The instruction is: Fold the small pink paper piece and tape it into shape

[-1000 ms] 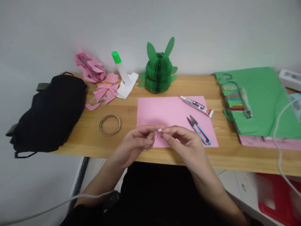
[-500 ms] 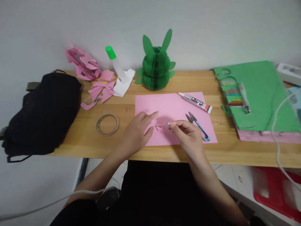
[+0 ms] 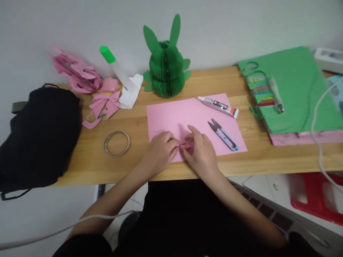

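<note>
A small folded pink paper piece point(image 3: 185, 144) is held just above the pink sheet point(image 3: 171, 114), near its front edge. My left hand point(image 3: 161, 151) pinches its left end between thumb and fingertips. On the other side, the thumb and fingers of my right hand point(image 3: 201, 151) close around it, with the index finger raised. Part of the piece is hidden by the fingers. Blue-handled thread snips point(image 3: 224, 135) lie on the sheet beside my right hand. Behind them rests a B-7000 glue tube point(image 3: 218, 106).
A green honeycomb paper figure with two long ears point(image 3: 166, 71) stands by the wall. Leftward are a tape ring point(image 3: 117, 143), pink paper scraps point(image 3: 103, 103), a green-capped glue stick point(image 3: 118, 69) and a black bag point(image 3: 40, 139). Green sheets point(image 3: 294, 92) lie at the right.
My right hand has moved left and down to the small pink piece. My left hand's fingers, stretched out before, now pinch that piece. The camera view has shifted.
</note>
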Tool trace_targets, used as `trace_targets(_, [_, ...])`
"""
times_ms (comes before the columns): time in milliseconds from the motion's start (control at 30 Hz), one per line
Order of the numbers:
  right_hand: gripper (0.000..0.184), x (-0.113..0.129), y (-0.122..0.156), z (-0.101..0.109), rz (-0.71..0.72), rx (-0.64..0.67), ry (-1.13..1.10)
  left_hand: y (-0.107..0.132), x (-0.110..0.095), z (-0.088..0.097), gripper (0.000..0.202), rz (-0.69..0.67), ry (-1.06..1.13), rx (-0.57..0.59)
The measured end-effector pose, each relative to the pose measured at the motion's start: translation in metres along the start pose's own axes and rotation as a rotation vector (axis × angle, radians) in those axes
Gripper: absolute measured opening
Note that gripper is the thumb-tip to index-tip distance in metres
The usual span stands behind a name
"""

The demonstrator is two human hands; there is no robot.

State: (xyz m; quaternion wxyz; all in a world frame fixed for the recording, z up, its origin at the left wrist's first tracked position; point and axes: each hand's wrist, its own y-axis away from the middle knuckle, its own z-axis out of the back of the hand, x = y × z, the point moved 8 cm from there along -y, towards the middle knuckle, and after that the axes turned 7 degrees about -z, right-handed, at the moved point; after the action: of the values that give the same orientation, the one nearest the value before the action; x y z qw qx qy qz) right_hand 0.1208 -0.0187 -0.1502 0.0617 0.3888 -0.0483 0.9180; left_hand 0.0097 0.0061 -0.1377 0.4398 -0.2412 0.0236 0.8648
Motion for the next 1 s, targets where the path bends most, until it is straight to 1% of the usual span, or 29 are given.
trace_targets(133, [0.062,-0.01,0.003,0.01,0.092,0.107,-0.057,0.009,-0.011,-0.003,0.01,-0.008,0.029,-0.006])
trace_targets(233, [0.063,-0.015,0.006,0.016,0.151,0.166,-0.116,0.007,-0.013,-0.004,0.011,0.0,-0.002,-0.044])
trace_targets(300, [0.062,-0.017,0.007,0.019,0.162,0.181,-0.158,0.002,-0.016,-0.006,0.014,-0.012,-0.034,-0.057])
trace_targets(433, [0.063,-0.019,0.007,0.02,0.16,0.168,-0.211,-0.007,-0.026,-0.011,0.016,-0.054,-0.09,-0.047])
trace_targets(567, [0.061,-0.019,0.008,0.021,0.159,0.148,-0.21,-0.009,-0.032,-0.014,0.018,-0.062,-0.138,-0.038])
trace_targets(767, [0.058,-0.019,0.008,0.021,0.164,0.154,-0.215,-0.01,-0.031,-0.015,0.022,-0.068,-0.175,-0.041])
trace_targets(900, [0.059,-0.02,0.008,0.019,0.165,0.155,-0.212,-0.01,-0.031,-0.015,0.018,-0.101,-0.171,-0.029])
trace_targets(1000, [0.062,-0.017,0.01,0.019,0.226,0.137,-0.171,-0.009,-0.031,-0.013,0.016,-0.117,-0.153,-0.025])
